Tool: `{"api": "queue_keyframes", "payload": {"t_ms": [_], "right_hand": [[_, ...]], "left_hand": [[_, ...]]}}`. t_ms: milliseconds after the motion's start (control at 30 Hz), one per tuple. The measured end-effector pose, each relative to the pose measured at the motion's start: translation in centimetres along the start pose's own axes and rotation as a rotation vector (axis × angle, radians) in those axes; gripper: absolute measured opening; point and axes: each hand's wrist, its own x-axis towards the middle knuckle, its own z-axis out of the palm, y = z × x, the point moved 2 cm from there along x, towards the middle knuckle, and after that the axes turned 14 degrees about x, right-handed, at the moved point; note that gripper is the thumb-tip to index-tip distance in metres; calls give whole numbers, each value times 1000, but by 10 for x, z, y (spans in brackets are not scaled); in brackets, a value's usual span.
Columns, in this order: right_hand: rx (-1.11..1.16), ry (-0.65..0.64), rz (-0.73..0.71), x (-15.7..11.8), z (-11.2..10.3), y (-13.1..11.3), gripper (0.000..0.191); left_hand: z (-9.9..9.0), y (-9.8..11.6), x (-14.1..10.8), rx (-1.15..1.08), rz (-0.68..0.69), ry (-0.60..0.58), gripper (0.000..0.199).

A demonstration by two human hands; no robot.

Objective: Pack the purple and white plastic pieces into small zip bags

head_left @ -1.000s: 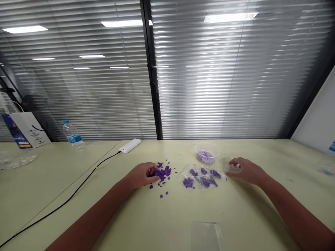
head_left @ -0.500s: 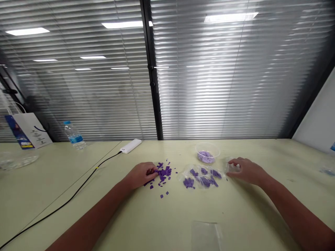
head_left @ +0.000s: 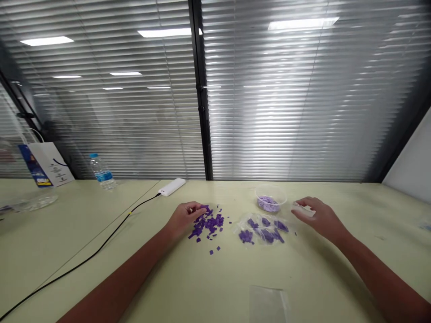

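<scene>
A flat clear plastic bag [head_left: 267, 305] nearest on the worktop [head_left: 81, 233], left hand [head_left: 184, 219] with its grip pressed together at loose purple pieces [head_left: 208, 224], right hand [head_left: 319, 218] curled, any hold unclear, beside a clear bag of purple pieces [head_left: 261, 231], a lilac-filled clear tub [head_left: 270, 199] beyond

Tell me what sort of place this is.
Probably an office or shared workroom: slatted blinds run behind glass, pale desks stand end to end, and a plastic water bottle sits near a white power bank with a black cable.
</scene>
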Motion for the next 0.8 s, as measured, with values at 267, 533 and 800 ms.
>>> {"api": "queue_keyframes", "payload": {"t_ms": [267,533,800], "right_hand": [[565,-285,-98,-43,99,-145,32],[798,-412,85,-53,177,-179,24],[818,-310,14,-58,176,-167,28]], "left_hand": [[11,37,-15,-326,-28,67,43],[20,61,-31,-548,17,21,36],[24,64,-34,-491,85,52,30]]}}
